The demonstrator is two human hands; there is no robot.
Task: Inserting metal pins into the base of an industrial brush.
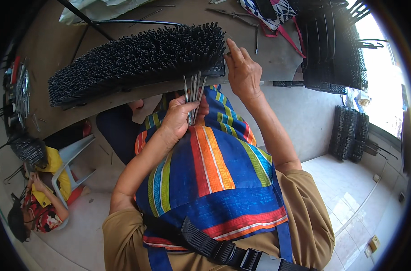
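The bristly black block (137, 58) bars the middle of the bench (277, 61). Right of the right hand (244, 74) lies bare bench, bounded by pliers (236, 14) farther back and black racks (325, 54) beyond.

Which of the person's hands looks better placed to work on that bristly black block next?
Probably the right hand: it is raised beside the right end of the black block. The left hand sits lower, busy holding a bunch of thin metal rods.
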